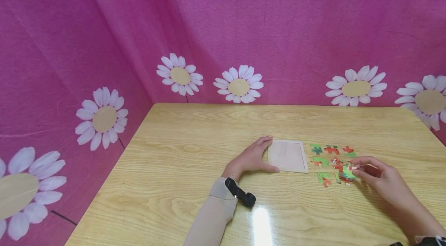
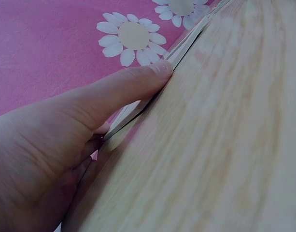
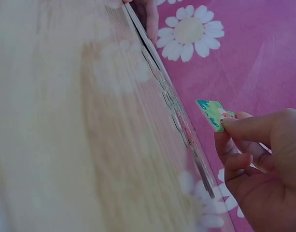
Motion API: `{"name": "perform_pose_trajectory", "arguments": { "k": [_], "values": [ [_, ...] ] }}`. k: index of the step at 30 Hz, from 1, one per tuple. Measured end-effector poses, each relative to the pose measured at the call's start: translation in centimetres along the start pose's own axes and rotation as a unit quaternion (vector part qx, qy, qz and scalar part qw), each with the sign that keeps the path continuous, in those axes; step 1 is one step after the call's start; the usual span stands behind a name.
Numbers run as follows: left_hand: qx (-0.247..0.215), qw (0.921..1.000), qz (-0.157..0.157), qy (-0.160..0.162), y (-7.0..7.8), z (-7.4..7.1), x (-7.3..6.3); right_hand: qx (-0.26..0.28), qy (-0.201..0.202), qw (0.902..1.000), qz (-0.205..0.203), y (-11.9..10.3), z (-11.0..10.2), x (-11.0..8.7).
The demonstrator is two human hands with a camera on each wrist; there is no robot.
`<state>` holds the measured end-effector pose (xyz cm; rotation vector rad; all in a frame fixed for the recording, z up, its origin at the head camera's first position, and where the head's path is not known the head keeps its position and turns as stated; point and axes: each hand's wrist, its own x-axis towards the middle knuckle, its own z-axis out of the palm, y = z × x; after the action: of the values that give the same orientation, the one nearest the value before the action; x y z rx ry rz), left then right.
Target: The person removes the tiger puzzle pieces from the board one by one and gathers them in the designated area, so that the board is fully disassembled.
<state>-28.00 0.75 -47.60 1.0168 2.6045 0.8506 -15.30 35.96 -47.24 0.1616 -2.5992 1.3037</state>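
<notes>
A square wooden puzzle tray (image 1: 285, 155) lies flat on the table, with bare wood inside its raised rim. My left hand (image 1: 251, 157) holds it by the left side, thumb at the near edge and fingers at the far corner. In the left wrist view the thumb (image 2: 148, 77) presses on the tray's edge. My right hand (image 1: 385, 180) pinches a green jigsaw piece (image 3: 211, 113) between thumb and fingers, raised above the table. Beneath and beside it, several loose jigsaw pieces (image 1: 319, 160) lie in rough rows right of the tray. The held piece partly hides some of them.
The wood-grain table (image 1: 195, 137) extends on all sides of the tray. A pink cloth (image 1: 278, 25) printed with white daisies hangs along its back and left side. A black strap (image 1: 240, 193) is round the left wrist.
</notes>
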Motion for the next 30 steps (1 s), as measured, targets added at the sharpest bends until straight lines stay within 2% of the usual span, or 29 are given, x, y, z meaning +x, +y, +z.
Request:
{"name": "perform_pose_trajectory", "arguments": {
  "k": [3, 11, 17, 24, 30],
  "values": [
    [0.000, 1.0000, -0.001, -0.001, 0.0, 0.0, 0.0, -0.003, 0.001, 1.0000, -0.003, 0.5, -0.4, -0.2],
    [0.004, 1.0000, 0.000, 0.000, 0.0, 0.0, 0.0, -0.044, 0.010, 0.9987, 0.023, 1.3, -1.1, -0.8],
    [0.005, 1.0000, -0.001, 0.002, 0.0, 0.0, -0.1, -0.031, 0.004, 0.9990, 0.032, 1.7, -1.6, -1.2],
    [0.004, 1.0000, -0.004, -0.001, 0.0, 0.0, -0.1, -0.011, 0.007, 0.9999, -0.003, 2.4, -2.3, -1.4],
    [0.004, 1.0000, -0.002, 0.001, 0.1, 0.0, -0.1, -0.019, 0.011, 0.9998, -0.001, 2.8, -2.6, -1.6]
  ]
}}
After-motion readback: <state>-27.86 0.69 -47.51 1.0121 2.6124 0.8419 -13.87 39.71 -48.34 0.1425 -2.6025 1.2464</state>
